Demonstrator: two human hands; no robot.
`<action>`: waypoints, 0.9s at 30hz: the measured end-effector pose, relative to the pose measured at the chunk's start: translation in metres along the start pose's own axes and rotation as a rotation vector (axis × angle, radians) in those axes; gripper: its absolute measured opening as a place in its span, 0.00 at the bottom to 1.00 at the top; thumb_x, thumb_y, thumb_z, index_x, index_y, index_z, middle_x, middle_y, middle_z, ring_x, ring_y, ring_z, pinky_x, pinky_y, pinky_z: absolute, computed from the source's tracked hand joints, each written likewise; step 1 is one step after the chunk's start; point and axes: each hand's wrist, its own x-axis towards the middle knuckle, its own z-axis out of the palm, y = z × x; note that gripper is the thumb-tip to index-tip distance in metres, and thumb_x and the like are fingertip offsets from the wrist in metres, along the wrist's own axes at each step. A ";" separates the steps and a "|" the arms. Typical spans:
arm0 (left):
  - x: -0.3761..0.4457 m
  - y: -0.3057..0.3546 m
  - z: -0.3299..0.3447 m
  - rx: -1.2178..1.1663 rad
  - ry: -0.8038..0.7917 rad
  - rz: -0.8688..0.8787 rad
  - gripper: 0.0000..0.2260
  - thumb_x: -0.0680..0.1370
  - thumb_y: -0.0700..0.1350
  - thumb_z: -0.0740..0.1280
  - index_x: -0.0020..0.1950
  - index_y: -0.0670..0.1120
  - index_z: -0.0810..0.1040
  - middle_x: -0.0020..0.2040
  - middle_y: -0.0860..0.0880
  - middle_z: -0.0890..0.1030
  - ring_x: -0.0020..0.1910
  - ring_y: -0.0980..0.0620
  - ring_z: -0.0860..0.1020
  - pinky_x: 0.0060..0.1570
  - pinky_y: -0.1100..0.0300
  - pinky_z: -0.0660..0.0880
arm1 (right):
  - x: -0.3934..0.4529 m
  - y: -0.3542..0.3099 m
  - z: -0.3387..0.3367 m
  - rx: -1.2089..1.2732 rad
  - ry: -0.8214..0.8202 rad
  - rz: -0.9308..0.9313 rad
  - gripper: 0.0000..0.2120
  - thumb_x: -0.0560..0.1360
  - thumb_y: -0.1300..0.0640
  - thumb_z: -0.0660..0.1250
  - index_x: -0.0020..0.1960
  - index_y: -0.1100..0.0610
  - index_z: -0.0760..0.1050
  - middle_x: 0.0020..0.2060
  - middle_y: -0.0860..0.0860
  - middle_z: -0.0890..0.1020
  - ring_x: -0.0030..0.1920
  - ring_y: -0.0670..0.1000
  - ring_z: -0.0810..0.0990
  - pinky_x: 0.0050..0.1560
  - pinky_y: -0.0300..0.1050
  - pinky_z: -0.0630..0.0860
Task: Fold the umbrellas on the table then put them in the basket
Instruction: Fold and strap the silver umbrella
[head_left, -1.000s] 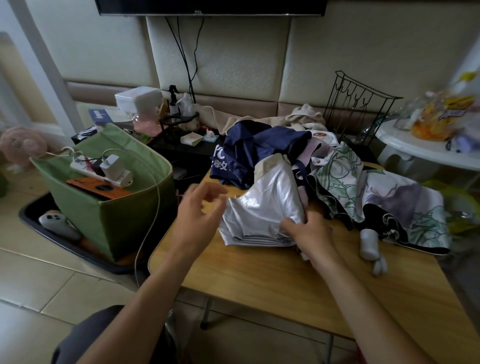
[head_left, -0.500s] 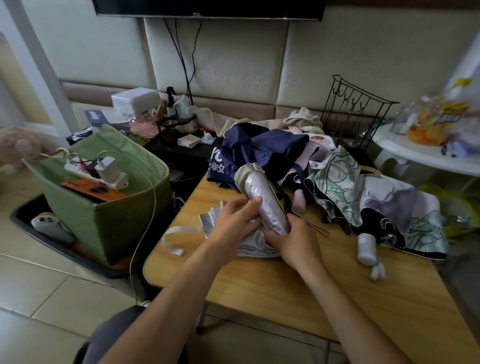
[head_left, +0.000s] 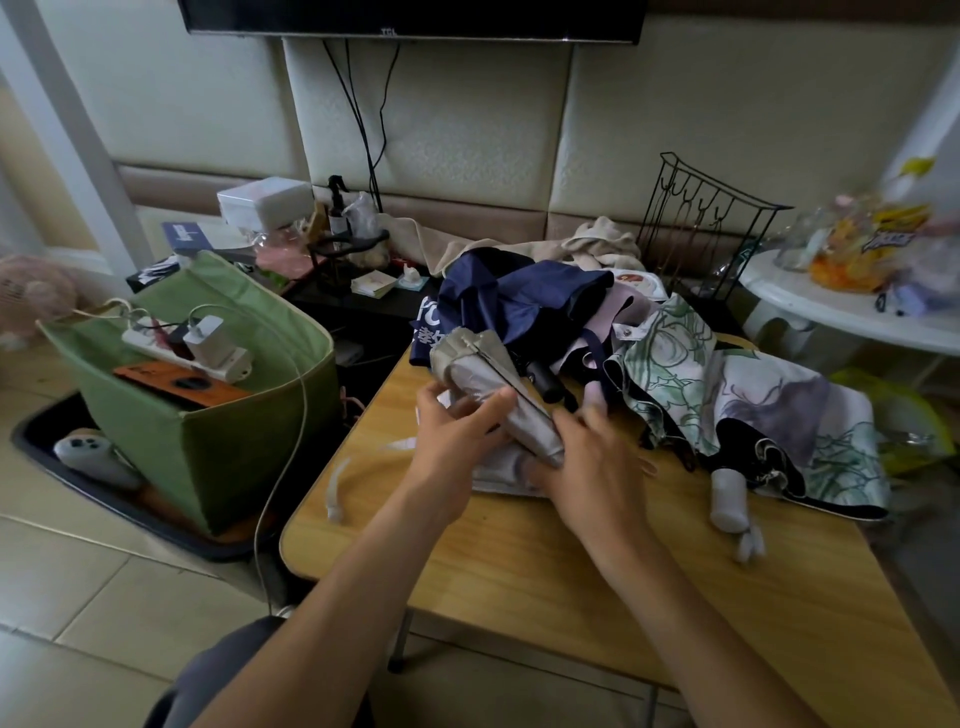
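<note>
On the wooden table (head_left: 519, 582), the left hand (head_left: 457, 447) grips the half-rolled silver umbrella (head_left: 498, 384); the right hand (head_left: 592, 467) holds its lower end, fingers blurred. Behind it lie a navy umbrella (head_left: 519, 301) with white lettering too partial to read and a floral umbrella (head_left: 737, 405). The green basket (head_left: 228, 447), left of the table, holds a power strip (head_left: 182, 348) and charger. The wall screen (head_left: 410, 15) reads "TCL"

The right hand (head_left: 587, 467) is motion-blurred, its fingers indistinct, hiding the silver umbrella's (head_left: 498, 395) lower end. Beyond both hands, the television (head_left: 415, 21) is cropped.
</note>
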 end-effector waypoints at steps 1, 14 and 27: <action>0.000 0.001 0.000 0.004 -0.038 0.042 0.33 0.75 0.37 0.76 0.73 0.47 0.59 0.63 0.37 0.81 0.59 0.43 0.84 0.59 0.46 0.81 | 0.003 0.003 -0.006 -0.058 0.049 -0.020 0.21 0.71 0.47 0.79 0.59 0.53 0.77 0.56 0.51 0.78 0.60 0.58 0.80 0.44 0.46 0.77; -0.015 -0.028 -0.020 1.883 -0.176 1.000 0.27 0.72 0.48 0.71 0.70 0.48 0.71 0.69 0.48 0.71 0.72 0.46 0.68 0.77 0.40 0.55 | 0.006 0.019 -0.026 -0.174 -0.149 -0.216 0.19 0.72 0.41 0.76 0.57 0.49 0.77 0.49 0.46 0.78 0.57 0.55 0.80 0.41 0.44 0.70; -0.005 0.003 -0.019 2.028 -0.335 1.218 0.14 0.69 0.46 0.72 0.53 0.44 0.77 0.56 0.45 0.76 0.56 0.45 0.74 0.56 0.50 0.72 | 0.021 0.022 -0.045 -0.047 -0.527 -0.135 0.20 0.63 0.40 0.75 0.52 0.43 0.76 0.62 0.61 0.74 0.45 0.57 0.80 0.38 0.50 0.76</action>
